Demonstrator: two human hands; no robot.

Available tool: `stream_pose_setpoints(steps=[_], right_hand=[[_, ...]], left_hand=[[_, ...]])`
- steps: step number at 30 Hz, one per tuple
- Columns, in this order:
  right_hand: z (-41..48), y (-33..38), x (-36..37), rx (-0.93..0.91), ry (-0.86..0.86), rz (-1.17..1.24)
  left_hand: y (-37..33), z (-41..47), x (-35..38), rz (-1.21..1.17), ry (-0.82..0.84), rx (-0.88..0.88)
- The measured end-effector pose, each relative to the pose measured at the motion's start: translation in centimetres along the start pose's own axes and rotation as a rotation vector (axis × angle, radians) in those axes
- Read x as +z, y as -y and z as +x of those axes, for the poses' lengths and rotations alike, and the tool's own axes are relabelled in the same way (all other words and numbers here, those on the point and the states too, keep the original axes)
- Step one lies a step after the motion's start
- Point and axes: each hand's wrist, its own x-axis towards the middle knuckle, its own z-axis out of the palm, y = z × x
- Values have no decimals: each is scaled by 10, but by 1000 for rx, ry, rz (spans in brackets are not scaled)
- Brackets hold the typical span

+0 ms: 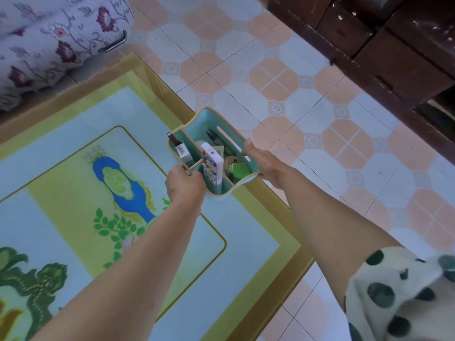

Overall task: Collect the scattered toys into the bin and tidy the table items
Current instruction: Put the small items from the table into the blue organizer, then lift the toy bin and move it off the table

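The collecting looks largely done, and the step in hand is carrying or placing the bin (205, 120). It sits in the middle of the frame, over the right-hand corner of the worktop (73, 173), with its far end reaching out past the edge above the tiled floor (270, 70). Whether its base rests on the worktop or hangs just above it cannot be told from this view.

Inside the bin, a white remote (212, 166) stands upright in the middle section. A small brown bottle (179, 148) leans in the left section, and a green toy (240, 169) lies in the right one with a dark pointed tool behind it.

The left hand (186, 185) grips the near left corner of the bin, its fingers curled tight over the rim where a divider meets the wall. The right hand (263, 163) clasps the right wall, with the thumb laid over the rim on the inside and the palm pressed to the outside. Its other fingers are hidden behind the wall.

I judge that the next move calls for keeping the bin level so the tall remote and bottle do not tip out. It then needs setting down fully on the worktop, away from the edge, before either hand lets go.
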Motion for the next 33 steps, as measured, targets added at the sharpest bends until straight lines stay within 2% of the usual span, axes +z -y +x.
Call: stream_pose_setpoints(steps=[5,8,13,17,20,24,33], right_hand=[[3,-1,0,54,25,20],[3,0,0,10,-19,-11],[-3,10,0,-276,-347,-202],[-24,50,13,-491,-387,-190],[-49,84,39,-616,-363,-222],[-90,116,101,-720,-240,-234],[-163,109,316,-718,136,-321]], left_hand=[[-2,-5,-4,-6,15,-4],[-6,-10,-9,23,57,4],[-20,-26,-21,172,8,94],[-35,-40,-47,117,-60,175],[-39,-48,-75,61,-85,225],[-31,-55,-129,33,-123,253],[63,-65,-306,-16,-244,229]])
